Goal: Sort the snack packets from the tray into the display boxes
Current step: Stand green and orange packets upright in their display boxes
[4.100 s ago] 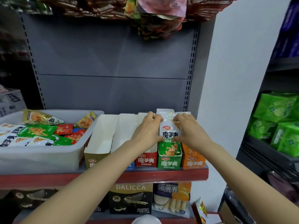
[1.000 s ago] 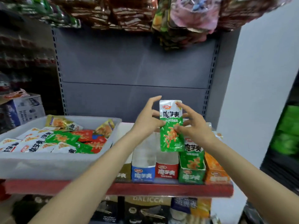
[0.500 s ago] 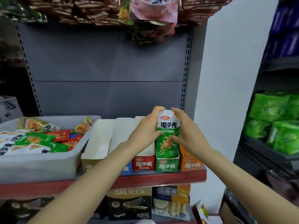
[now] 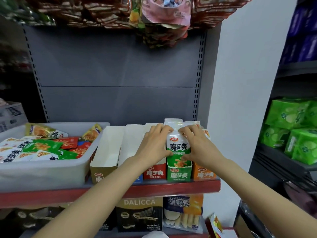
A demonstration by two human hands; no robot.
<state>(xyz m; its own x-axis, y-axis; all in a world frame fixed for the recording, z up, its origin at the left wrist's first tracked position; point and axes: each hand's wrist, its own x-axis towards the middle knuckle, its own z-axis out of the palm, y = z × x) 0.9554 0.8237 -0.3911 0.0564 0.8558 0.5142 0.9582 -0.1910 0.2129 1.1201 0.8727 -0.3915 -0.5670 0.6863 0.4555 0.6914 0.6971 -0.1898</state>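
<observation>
Hands cover much of what matters: the left hand (image 4: 153,145) and right hand (image 4: 199,146) press in from either side of a green snack packet (image 4: 178,150), so its side edges are hidden; the fingers of both are curled closed on it, thumbs on its front face, fingertips over its top. The packet stands upright in the green display box (image 4: 178,174), its lower end sunk behind the box front, its white upper half sticking up above the rim. How many packets stand behind it cannot be told, though white packet tops show past the fingers. Left of it sits the red display box (image 4: 154,172), its inside masked by the left hand; the blue display box (image 4: 138,180) is almost wholly behind the left forearm, only a corner showing; the tan display box (image 4: 104,162) further left stands open with a bare white inside. The orange display box (image 4: 204,174) is just right of the green one, its contents largely behind the right hand. All five stand side by side on a red-edged shelf (image 4: 171,188). To the left, touching the tan box, the translucent tray (image 4: 42,172) holds a loose heap of green, red, white and yellow packets (image 4: 44,146); its left end is cut off by the frame. Below the shelf a black wafer box (image 4: 139,215) is partly hidden by the arm; blurred bags (image 4: 164,14) hang overhead.
</observation>
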